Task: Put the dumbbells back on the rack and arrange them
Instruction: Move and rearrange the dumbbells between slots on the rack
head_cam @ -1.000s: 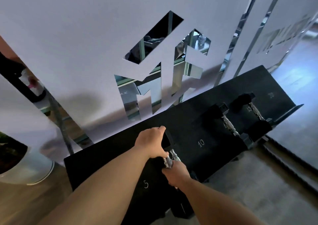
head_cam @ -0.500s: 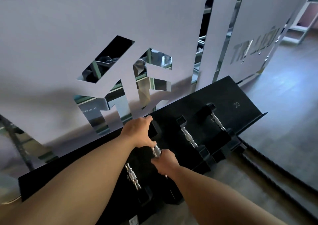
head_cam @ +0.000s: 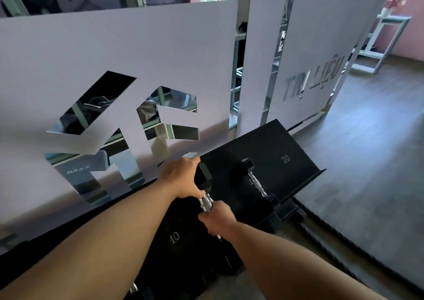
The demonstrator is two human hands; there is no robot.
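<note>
A black sloped dumbbell rack (head_cam: 296, 143) with white numbers 10 and 20 runs along the frosted glass wall. Both my hands hold one black hex dumbbell (head_cam: 205, 202) with a chrome handle, lying on the rack beside the 10 mark. My left hand (head_cam: 183, 178) grips its far head. My right hand (head_cam: 218, 219) is closed round the near part of its handle and hides the near head. Another black dumbbell (head_cam: 258, 185) rests on the rack just to the right, before the 20 mark.
A frosted glass partition (head_cam: 114, 58) with cut-out letters stands right behind the rack. Dark rubber floor mats (head_cam: 367, 219) lie to the right. A white metal stand (head_cam: 387, 37) is at the far right. Another chrome handle (head_cam: 133, 288) peeks out at the bottom edge.
My view has shifted right along the rack, from the 5 mark towards 10 and 20. Both hands keep their hold on the dumbbell, which has travelled right with them.
</note>
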